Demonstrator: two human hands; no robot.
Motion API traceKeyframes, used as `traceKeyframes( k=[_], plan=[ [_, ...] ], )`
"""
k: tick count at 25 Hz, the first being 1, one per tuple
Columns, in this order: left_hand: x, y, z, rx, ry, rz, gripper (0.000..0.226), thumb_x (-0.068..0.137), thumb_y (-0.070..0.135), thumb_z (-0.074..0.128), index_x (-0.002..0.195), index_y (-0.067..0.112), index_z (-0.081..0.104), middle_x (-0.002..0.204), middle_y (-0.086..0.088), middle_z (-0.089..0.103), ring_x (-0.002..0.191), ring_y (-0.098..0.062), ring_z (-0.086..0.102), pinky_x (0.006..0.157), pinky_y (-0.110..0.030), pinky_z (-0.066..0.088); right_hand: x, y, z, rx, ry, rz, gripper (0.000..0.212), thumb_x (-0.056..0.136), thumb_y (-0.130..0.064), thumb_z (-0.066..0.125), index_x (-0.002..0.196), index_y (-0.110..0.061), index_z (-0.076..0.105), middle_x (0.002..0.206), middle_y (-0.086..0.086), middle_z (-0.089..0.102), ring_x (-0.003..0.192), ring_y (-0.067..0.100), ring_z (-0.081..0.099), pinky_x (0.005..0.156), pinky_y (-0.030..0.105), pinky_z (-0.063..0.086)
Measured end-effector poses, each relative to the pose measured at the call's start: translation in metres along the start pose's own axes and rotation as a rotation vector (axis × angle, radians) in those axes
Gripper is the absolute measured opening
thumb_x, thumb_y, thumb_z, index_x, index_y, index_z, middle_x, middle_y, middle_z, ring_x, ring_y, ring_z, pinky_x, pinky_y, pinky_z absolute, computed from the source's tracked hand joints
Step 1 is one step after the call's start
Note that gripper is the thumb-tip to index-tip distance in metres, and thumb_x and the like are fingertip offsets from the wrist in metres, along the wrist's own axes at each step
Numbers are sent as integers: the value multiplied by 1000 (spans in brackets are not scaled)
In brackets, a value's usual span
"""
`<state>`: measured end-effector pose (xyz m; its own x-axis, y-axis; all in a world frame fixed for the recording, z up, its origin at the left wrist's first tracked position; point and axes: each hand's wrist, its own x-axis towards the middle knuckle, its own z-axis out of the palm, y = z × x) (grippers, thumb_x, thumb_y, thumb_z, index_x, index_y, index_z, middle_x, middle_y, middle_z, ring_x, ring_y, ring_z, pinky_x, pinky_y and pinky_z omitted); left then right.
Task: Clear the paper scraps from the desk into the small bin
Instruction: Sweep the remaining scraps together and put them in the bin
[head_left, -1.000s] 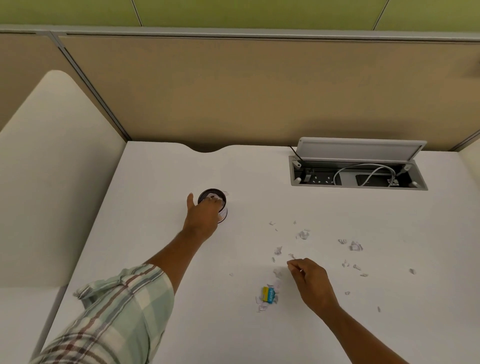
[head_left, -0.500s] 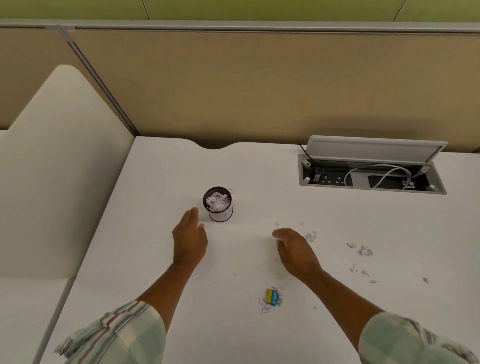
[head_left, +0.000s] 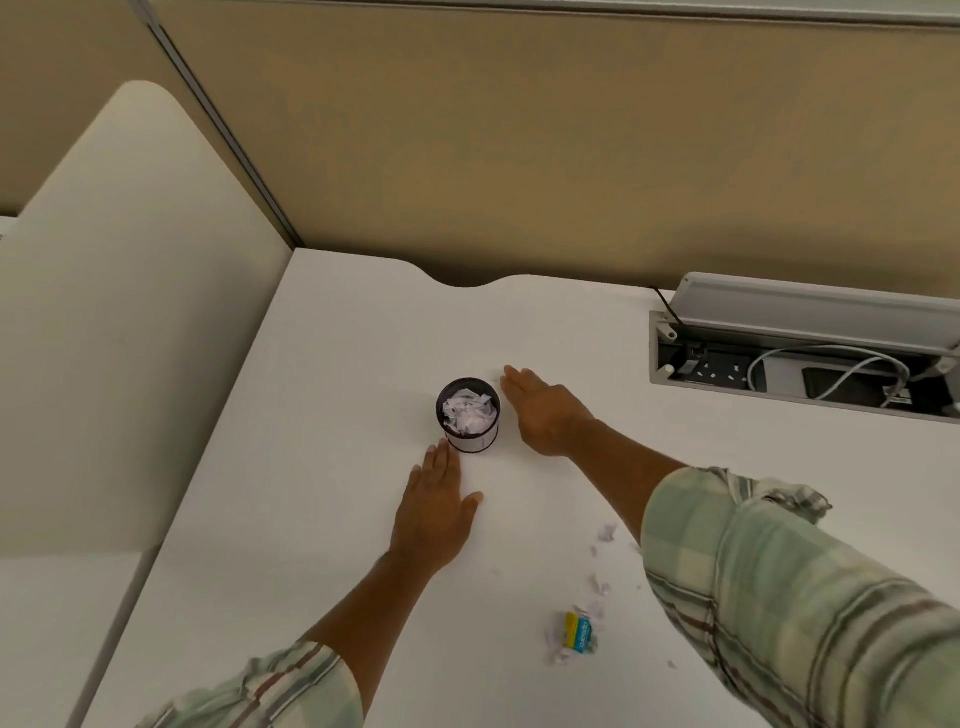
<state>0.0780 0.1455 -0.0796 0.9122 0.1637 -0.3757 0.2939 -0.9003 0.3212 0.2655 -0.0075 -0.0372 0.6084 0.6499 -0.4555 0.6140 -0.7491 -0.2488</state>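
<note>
A small dark mesh bin (head_left: 469, 418) stands upright on the white desk (head_left: 332, 374), filled with crumpled white paper. My left hand (head_left: 435, 512) lies flat just in front of the bin, fingertips close to its base, holding nothing. My right hand (head_left: 543, 410) is stretched out flat immediately right of the bin, fingers straight. Whether it holds a scrap I cannot tell. Several small paper scraps (head_left: 602, 561) lie on the desk nearer to me, partly hidden by my right sleeve. More scraps surround a small yellow and blue item (head_left: 578, 630).
An open cable box (head_left: 800, 374) with a raised grey lid, sockets and a white cable is set into the desk at the right back. A beige partition wall runs behind the desk. A white side panel (head_left: 130, 322) borders the desk's left edge.
My right hand has travelled from the scraps leftward and forward to the right side of the bin. My left hand pulled back off the bin and now rests flat in front of it.
</note>
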Motion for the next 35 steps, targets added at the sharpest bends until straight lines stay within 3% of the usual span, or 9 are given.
traceKeyframes(
  k=[4,10,19,25,29,32,35],
  plan=[
    [-14,11,16,36,-32,29,79,104,55,28,162,10,-2,171,-8,-8,158,-21,-10,130,-39,0,11,6,4,-175,-59,-78,76,97,-10,40,162,-16,2,171,-1,-9,158,22,1,119,44,32],
    [-35,39,37,69,-65,23,84,102,62,23,160,11,-10,169,-8,-19,157,-24,-16,129,-42,-2,-28,18,30,-164,-43,-66,72,97,-18,34,162,-20,2,170,-5,-9,158,22,0,122,44,24],
    [-102,104,76,46,-154,42,86,101,62,23,159,10,-14,165,-9,-31,154,-31,-25,127,-45,-8,-196,37,125,34,27,14,76,96,-20,32,161,-22,-7,167,-10,-21,156,18,-15,124,34,-6],
    [-140,147,98,-10,-209,142,81,102,62,17,161,12,-6,166,-4,-27,153,-24,-27,125,-39,-14,-274,41,162,78,14,62,74,95,-25,26,161,-24,-8,164,-13,-25,155,14,-20,128,37,-1],
    [-133,153,92,-55,-157,163,74,104,58,18,162,16,0,169,1,-16,157,-18,-16,127,-33,-9,-296,56,153,197,149,140,67,99,-28,30,162,-22,9,167,-11,-10,158,14,-1,124,30,10],
    [-108,160,77,-73,-88,173,72,105,54,22,162,12,8,171,-3,-5,158,-17,-10,128,-31,-4,-314,87,137,313,356,348,61,102,-31,37,160,-19,24,170,-3,10,156,17,18,122,35,28],
    [-76,176,63,-63,-58,217,71,106,51,27,161,9,12,171,-7,-1,159,-20,-5,127,-31,-2,-346,132,136,399,512,633,60,103,-31,43,158,-15,28,169,3,19,154,21,24,120,41,35]
  ],
)
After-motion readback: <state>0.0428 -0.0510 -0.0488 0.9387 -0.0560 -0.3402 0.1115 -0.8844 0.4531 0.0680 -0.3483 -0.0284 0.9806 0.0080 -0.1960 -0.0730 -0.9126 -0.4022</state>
